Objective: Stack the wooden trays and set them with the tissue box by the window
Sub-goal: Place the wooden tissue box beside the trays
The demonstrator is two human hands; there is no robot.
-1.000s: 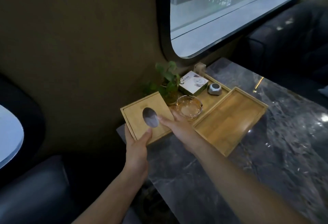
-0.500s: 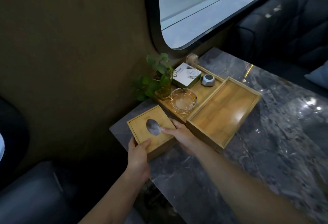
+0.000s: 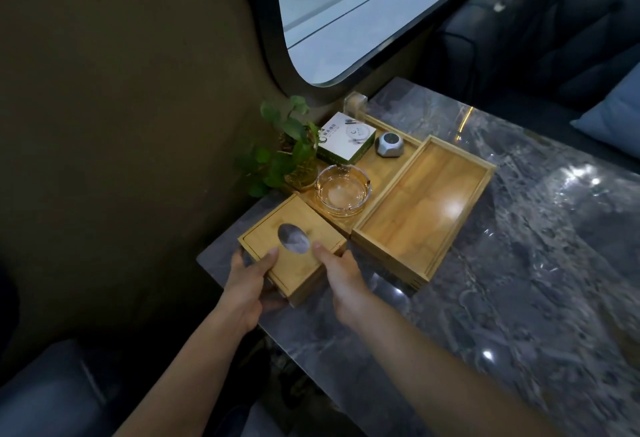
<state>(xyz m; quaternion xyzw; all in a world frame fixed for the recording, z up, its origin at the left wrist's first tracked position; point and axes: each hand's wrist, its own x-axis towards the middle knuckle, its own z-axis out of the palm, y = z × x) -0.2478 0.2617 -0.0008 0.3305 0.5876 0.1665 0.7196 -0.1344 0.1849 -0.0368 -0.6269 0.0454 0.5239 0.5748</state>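
A wooden tissue box [image 3: 277,228] with an oval hole in its lid rests on the near left corner of the grey marble table [image 3: 519,280]. My left hand [image 3: 247,280] grips its near left corner and my right hand [image 3: 341,272] holds its right side, thumb on the lid. To the right stands an empty deep wooden tray [image 3: 424,208]. Behind it, along the wall, a shallower wooden tray [image 3: 381,166] carries small items.
On the shallow tray sit a glass ashtray [image 3: 343,190], a white and green card box [image 3: 346,137] and a small silver device [image 3: 389,144]. A potted plant [image 3: 287,149] stands by the wall. The window [image 3: 363,3] is above; dark seats lie at left and far right.
The tissue box has come down and toward me, from raised in front of the plant to resting on the table's near left corner, with both hands still on it.
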